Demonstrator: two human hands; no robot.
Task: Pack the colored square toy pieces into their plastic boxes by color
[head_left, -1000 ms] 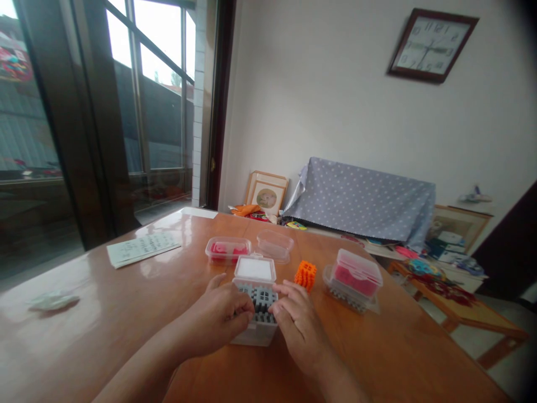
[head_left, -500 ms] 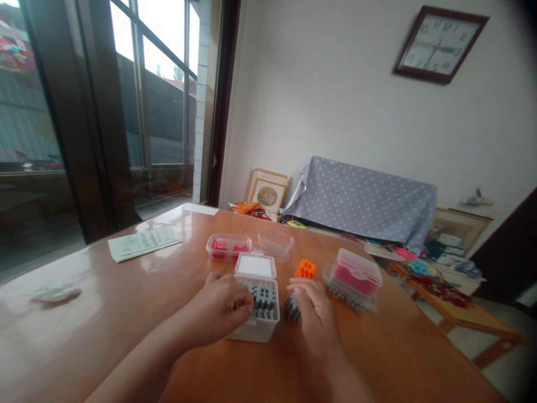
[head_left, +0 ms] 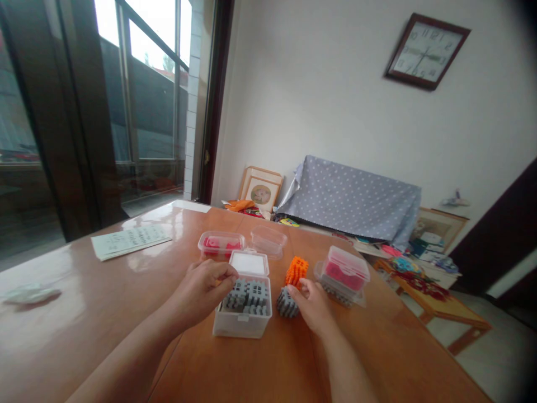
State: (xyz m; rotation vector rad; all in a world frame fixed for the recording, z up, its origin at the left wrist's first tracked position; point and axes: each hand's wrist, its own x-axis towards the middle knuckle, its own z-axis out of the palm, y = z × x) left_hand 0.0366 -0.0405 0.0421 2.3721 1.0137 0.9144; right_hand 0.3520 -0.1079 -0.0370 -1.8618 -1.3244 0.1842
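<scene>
An open clear plastic box [head_left: 243, 328] holds grey interlocking plastic blocks [head_left: 251, 295], its lid [head_left: 249, 263] tipped back behind it. At the box's left rim is my left hand [head_left: 205, 288], thumb and fingers pinched together; what they hold, if anything, does not show. My right hand [head_left: 316, 305] is beside a stack of grey blocks [head_left: 287, 302] standing right of the box, its thumb tip over the stack's top edge and its fingers apart. Just behind that stack stands a stack of orange blocks [head_left: 296, 270], close to my right fingertips.
Farther back are a clear tub [head_left: 202, 246] with red pieces and an empty clear lid or tray [head_left: 268, 242]. On the right is a closed box [head_left: 344, 271] of red pieces over grey ones. Written paper sheets [head_left: 130, 242] and a crumpled wrapper [head_left: 31, 294] lie left.
My left hand has lifted and drawn back from the grey blocks in the box, uncovering more of them. The fingers of my right hand have pulled back, showing more of the orange stack.
</scene>
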